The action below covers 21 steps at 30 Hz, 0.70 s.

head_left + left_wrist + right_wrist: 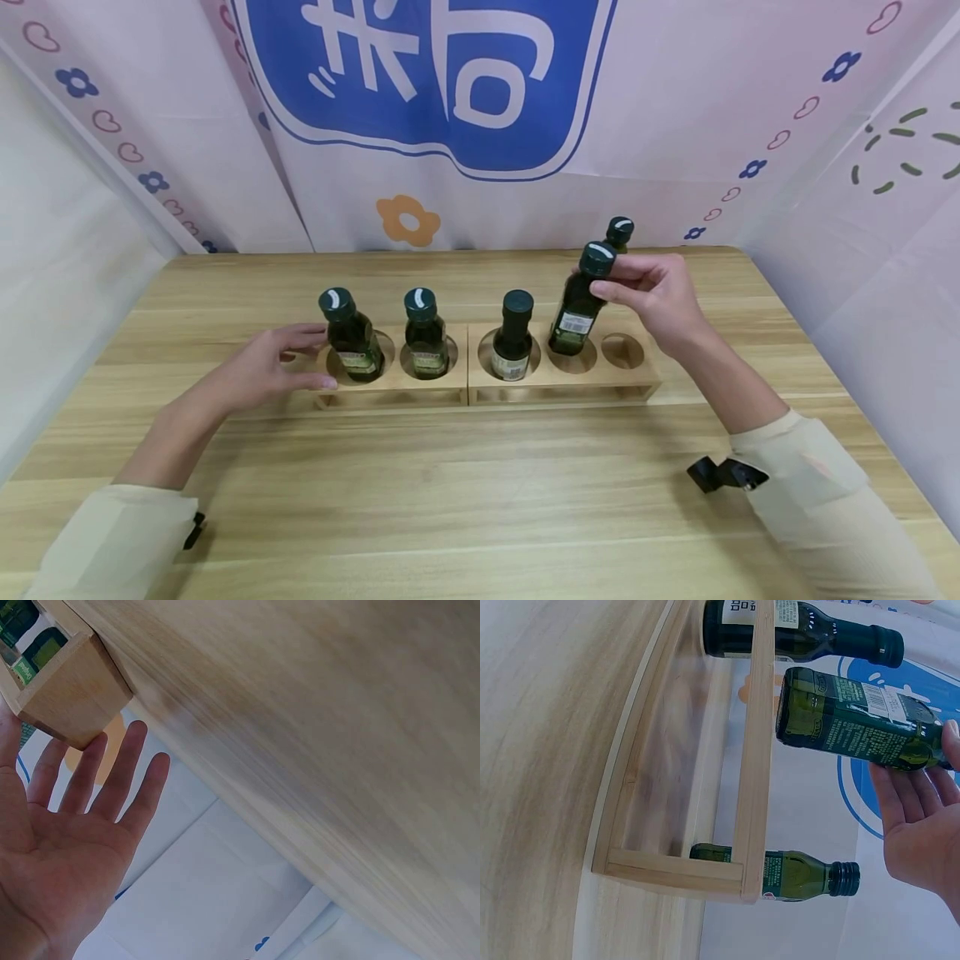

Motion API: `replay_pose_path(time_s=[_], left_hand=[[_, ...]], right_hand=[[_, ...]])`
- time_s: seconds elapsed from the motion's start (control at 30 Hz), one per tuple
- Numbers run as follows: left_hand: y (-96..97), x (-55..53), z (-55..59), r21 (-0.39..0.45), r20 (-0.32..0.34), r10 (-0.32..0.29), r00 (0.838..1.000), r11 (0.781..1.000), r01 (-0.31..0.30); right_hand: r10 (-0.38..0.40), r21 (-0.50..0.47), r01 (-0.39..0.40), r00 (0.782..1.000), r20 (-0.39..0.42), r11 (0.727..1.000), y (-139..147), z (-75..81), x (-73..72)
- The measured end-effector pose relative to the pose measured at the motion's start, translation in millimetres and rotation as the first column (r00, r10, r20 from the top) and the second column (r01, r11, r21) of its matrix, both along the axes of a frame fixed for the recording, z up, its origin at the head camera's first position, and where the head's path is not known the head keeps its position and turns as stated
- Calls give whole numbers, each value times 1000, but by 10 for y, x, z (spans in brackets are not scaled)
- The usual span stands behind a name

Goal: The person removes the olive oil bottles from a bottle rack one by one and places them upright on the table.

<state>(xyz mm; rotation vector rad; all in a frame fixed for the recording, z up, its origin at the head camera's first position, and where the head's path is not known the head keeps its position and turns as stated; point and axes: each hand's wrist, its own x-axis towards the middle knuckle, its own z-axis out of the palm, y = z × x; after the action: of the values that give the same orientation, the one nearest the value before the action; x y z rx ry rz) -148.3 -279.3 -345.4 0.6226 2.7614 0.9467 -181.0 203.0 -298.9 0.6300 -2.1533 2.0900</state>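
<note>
My right hand (pixel 660 300) grips a dark green glass bottle (pixel 577 312) near its cap. The bottle tilts slightly above a hole of the wooden rack (pixel 555 392); in the right wrist view its base (pixel 791 712) is clear of the rack's top board. At the rack's left end, my left hand (pixel 273 367) has its fingers spread, and fingertips (pixel 96 742) touch the end panel in the left wrist view. Beside that hand a green-capped bottle (pixel 356 346) sits in the first hole. Another bottle (pixel 427 346) and a slimmer black-capped bottle (pixel 512 337) occupy the following holes.
Behind the rack stands another green bottle (pixel 802 876), mostly hidden by my right hand in the head view. The rack's rightmost hole (pixel 622 350) holds no bottle. A printed cloth (pixel 352 192) hangs at the back edge of the wooden table (pixel 420 500).
</note>
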Motion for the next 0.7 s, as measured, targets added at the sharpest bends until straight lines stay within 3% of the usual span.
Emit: replay_pose_path(time_s=[0.33, 0.7], left_hand=[[0, 4, 1, 0, 2, 3, 1000, 1000, -3], [10, 13, 9, 0, 8, 6, 1000, 1000, -6]], right_hand=[[27, -35, -28, 999, -35, 999, -28, -3, -74], [14, -43, -15, 1000, -19, 999, -45, 31, -106]])
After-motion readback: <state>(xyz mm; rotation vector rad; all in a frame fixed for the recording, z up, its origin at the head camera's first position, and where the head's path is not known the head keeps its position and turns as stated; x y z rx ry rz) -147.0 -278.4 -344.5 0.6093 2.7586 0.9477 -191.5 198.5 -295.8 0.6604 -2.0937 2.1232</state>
